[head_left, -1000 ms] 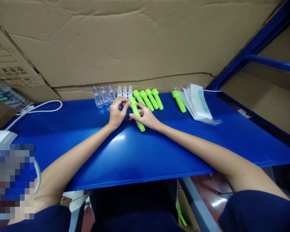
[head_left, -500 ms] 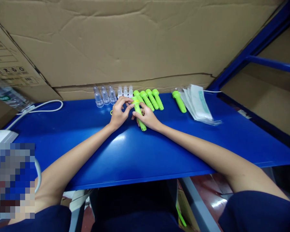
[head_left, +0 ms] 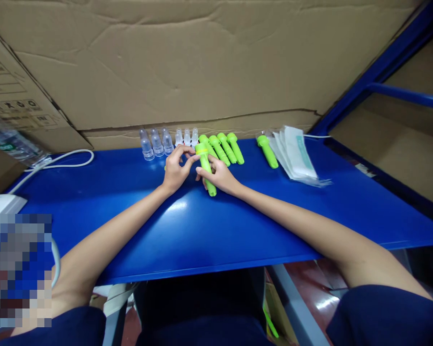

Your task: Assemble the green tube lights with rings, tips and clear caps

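My right hand [head_left: 222,175] is wrapped round the body of a lime-green flashlight-shaped tube [head_left: 208,178], its wide head pointing away from me. A brighter yellow band [head_left: 202,151] circles the tube just below that head. My left hand [head_left: 176,168] pinches the head's left side at the band with thumb and fingertips. Part of a small yellow piece [head_left: 166,168] shows beside my left hand, mostly covered by it. Behind my hands lie several more green tubes [head_left: 223,146] in a row, the leftmost partly hidden by the held one.
Clear plastic cone-shaped caps [head_left: 156,142] and smaller clear caps [head_left: 187,137] stand at the back of the blue table [head_left: 187,240]. A single green tube [head_left: 268,153] lies beside white packets [head_left: 296,154] on the right. At left are a cable [head_left: 72,161] and a plastic bottle [head_left: 16,142].
The held tube has turned slightly, with its head shifted a little to the left. The small yellow piece beside my left hand is now more covered. My arms have barely moved.
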Demonstrator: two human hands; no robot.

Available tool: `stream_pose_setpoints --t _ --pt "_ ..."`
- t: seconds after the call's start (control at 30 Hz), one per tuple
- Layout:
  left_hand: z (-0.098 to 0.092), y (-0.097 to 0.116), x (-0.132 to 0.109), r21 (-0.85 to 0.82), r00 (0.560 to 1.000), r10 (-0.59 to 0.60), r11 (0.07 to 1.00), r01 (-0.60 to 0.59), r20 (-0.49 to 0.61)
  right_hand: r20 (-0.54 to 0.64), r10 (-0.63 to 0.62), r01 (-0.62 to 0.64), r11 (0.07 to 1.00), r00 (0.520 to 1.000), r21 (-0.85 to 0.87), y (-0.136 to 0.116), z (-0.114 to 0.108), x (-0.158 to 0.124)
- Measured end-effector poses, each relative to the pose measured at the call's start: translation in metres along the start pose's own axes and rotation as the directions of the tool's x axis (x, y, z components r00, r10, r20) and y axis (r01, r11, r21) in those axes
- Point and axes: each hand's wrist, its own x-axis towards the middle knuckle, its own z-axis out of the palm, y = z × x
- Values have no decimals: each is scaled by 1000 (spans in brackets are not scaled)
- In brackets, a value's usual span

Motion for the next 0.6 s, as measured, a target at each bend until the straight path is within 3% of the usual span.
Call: stream_pose_setpoints --t 0.17,0.6 --pt "0 3 0 0 999 46 999 -46 -14 -7 13 -13 1000 1000 -12 2 0 1" --pt "1 11 -1 32 990 142 989 -142 1 -141 -148 122 976 979 -179 5 1 0"
